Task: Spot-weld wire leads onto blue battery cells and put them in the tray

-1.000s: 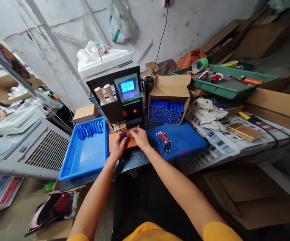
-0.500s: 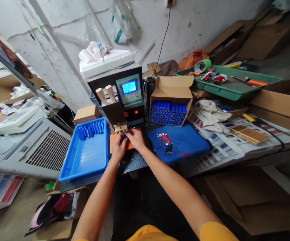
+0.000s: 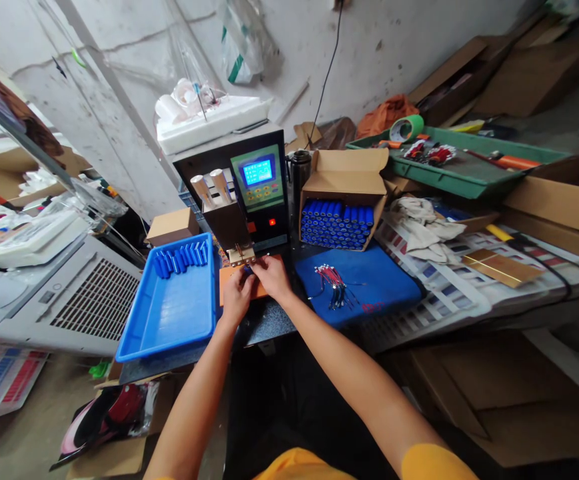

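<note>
A blue cylindrical battery cell (image 3: 247, 270) is mostly hidden between my fingers, just under the electrode tips of a black spot welder (image 3: 242, 255). My left hand (image 3: 237, 293) is closed around the cell from the left. From the right, my right hand (image 3: 271, 275) pinches close to the same cell and the tips; a tiny white end, seemingly the plug of a wire lead (image 3: 268, 254), shows above its fingers. Both hands are over an orange block (image 3: 227, 277). Red and black wire leads (image 3: 333, 283) with white plugs lie bunched on a blue mat (image 3: 384, 283).
Left of my hands is a blue tray (image 3: 164, 333) with several cells along its far side. An open cardboard box (image 3: 349, 162) packed with blue cells stands behind the mat. Farther right are a white cloth (image 3: 422, 223) and a green tray (image 3: 474, 183) holding tape and tools.
Both hands stay at the welder tips in nearly the same pose. Only a slight shift of the camera view shows.
</note>
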Demonstrator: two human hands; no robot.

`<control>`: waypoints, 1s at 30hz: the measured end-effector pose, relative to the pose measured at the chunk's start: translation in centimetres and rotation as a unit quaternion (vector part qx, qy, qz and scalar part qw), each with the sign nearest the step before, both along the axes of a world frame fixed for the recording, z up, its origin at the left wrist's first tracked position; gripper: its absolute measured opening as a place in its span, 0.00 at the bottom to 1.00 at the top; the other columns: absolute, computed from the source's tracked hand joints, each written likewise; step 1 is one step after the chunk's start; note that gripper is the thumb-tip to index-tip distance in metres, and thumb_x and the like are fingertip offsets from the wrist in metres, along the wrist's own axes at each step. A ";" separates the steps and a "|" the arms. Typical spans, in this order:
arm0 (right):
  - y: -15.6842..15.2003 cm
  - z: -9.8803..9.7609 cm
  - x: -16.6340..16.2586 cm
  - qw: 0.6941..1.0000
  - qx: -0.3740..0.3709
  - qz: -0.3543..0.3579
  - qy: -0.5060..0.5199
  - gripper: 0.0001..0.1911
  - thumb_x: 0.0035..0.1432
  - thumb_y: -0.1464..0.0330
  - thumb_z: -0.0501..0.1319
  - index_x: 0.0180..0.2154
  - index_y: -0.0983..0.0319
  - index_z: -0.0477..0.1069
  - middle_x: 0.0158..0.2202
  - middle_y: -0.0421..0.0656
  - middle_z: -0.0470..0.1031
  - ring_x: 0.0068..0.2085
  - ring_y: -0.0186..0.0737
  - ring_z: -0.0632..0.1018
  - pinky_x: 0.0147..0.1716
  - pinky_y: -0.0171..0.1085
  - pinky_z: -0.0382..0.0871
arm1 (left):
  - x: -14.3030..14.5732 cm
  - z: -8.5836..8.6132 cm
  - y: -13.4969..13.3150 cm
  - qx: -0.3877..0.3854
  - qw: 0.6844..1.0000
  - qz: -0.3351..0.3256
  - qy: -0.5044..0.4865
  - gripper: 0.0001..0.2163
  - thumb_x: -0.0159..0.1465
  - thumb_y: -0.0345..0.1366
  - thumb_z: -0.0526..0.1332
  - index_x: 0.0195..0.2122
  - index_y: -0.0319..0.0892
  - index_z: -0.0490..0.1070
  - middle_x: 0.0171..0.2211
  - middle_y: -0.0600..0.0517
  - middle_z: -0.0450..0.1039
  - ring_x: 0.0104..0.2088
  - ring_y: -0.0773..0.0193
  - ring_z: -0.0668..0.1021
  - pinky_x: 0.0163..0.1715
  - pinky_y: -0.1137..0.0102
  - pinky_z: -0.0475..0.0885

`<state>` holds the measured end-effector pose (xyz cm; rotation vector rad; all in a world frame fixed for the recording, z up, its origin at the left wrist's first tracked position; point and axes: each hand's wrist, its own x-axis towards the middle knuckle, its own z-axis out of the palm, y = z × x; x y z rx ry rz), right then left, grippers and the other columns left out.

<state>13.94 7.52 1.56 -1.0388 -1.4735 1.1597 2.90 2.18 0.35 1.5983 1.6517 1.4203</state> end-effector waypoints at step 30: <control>-0.3 0.5 2.7 0.993 -0.063 0.086 0.055 0.16 0.51 0.59 0.61 0.19 0.61 0.62 0.15 0.35 0.65 0.16 0.27 0.62 0.18 0.30 0.55 | -0.7 0.6 -0.7 0.013 0.998 0.034 -0.042 0.15 0.63 0.41 0.58 0.47 0.39 0.73 0.45 0.45 0.77 0.46 0.59 0.78 0.48 0.65 0.71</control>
